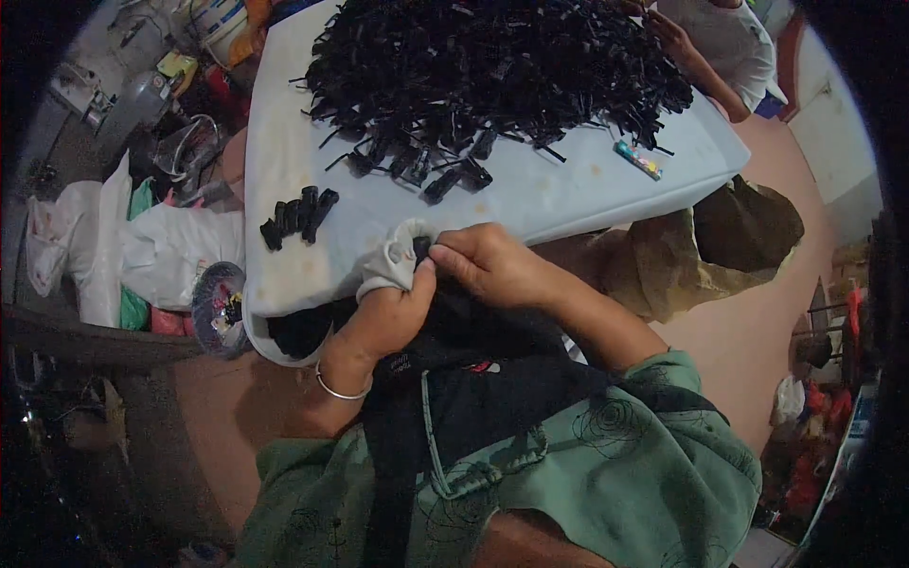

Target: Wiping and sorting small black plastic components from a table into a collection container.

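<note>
Both hands meet at the near edge of the white table (559,194). My left hand (386,314) has a whitish cloth or glove (386,267) over its fingers and is closed on a small black part (422,248). Pinched together, the thumb and fingers of my right hand (492,267) grip the same part from the right; its far end is hidden by them. Just beyond my left hand, several small black parts (301,216) lie side by side in a short row. A big heap of similar black pieces with thin strips (492,80) covers the far side.
A colourful small packet (638,161) lies right of the heap. Across the table, another person's hand (670,36) is at the heap's edge. White bags (185,251) and a clear bowl (220,308) stand at the left. A brown sack (653,265) sits under the table's right side.
</note>
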A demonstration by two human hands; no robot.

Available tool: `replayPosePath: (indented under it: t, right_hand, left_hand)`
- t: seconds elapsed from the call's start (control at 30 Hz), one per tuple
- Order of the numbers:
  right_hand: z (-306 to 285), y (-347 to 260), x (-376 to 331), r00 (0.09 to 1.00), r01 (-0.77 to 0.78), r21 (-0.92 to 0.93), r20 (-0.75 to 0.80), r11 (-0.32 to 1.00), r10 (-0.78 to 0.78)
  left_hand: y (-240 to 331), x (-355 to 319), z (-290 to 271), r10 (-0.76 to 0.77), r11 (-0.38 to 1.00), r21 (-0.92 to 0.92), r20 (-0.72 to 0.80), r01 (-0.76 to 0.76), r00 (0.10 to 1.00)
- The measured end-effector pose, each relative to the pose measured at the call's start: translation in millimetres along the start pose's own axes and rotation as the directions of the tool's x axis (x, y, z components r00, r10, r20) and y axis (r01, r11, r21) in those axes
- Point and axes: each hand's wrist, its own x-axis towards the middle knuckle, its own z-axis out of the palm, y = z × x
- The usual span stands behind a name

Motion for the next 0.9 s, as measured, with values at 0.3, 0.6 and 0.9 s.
replayPosePath:
  t: [0.3,0.6,0.9]
  right_hand:
    - [19.9,15.0,1.6,0.997,-0.025,0.442,-0.058,0.897,0.057]
    - [32.1,20.7,2.6,0.99,0.042,0.334,-0.14,0.942,0.006]
    - [-4.2,28.6,37.1,0.979,-0.185,-0.599,-0.182,0.779,0.093]
  left_hand:
    - [0.4,1.9,-6.6,0.113,0.967,0.226,0.025,-0.115,0.993]
    - [9.4,5.4,-8.5,0.198,0.87,0.449,0.063,-0.204,0.978]
    - [-0.9,17.2,-56.1,0.35,0.449,0.892,-0.231,0.054,0.908]
